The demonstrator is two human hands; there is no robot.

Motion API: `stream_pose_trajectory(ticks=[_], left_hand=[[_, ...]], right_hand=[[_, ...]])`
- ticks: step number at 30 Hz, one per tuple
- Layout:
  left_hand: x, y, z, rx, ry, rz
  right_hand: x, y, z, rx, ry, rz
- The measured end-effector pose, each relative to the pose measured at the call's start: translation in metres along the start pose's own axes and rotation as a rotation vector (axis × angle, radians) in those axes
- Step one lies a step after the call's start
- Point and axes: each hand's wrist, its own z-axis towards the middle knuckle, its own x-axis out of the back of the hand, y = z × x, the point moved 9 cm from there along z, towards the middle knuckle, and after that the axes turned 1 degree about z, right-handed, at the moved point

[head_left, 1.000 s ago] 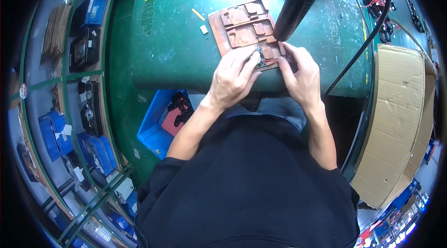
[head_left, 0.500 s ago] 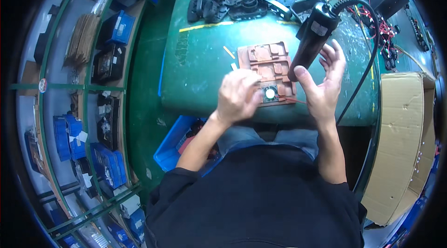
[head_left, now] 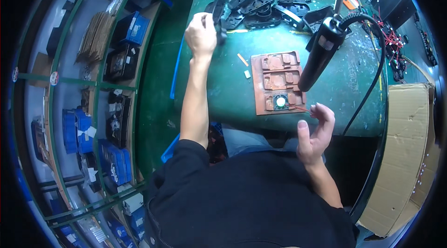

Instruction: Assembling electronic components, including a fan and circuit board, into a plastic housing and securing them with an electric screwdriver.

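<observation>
My left hand (head_left: 201, 35) is at the left end of a pile of black plastic shells (head_left: 258, 3), its fingers curled around a dark, blurred black plastic shell (head_left: 222, 37) that the hand partly hides. Close to the table's near edge, my right hand (head_left: 316, 138) is open, with thumb and fingers apart. Its fingertips are by the red wires (head_left: 298, 107) of a small fan (head_left: 281, 102). That fan sits in the nearest recess of a reddish-brown fixture (head_left: 260, 83). Over the fixture's right side hangs a black cylindrical tool (head_left: 319, 52), touched by neither hand.
A black cable (head_left: 379, 69) loops down right of the tool. An orange strip (head_left: 242, 59) and a small pale piece (head_left: 247, 74) lie left of the fixture. An open cardboard box (head_left: 402, 150) stands at right, shelves with blue bins (head_left: 114, 162) at left.
My left hand has left the fan and reached forward and left to the shell pile. My right hand has drawn back toward me, away from the hanging tool. The view has shifted slightly.
</observation>
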Motion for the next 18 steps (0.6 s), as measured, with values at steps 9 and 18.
stream_pose_trajectory(ticks=[9, 18], left_hand=[[-0.028, -0.041, -0.041, 0.349, -0.586, 0.518], [0.043, 0.07, -0.118, 0.508, -0.689, -0.809]], right_hand=[[-0.046, -0.016, 0.004, 0.031, -0.194, 0.085], [-0.058, 0.036, -0.026, -0.77, -0.44, 0.634]])
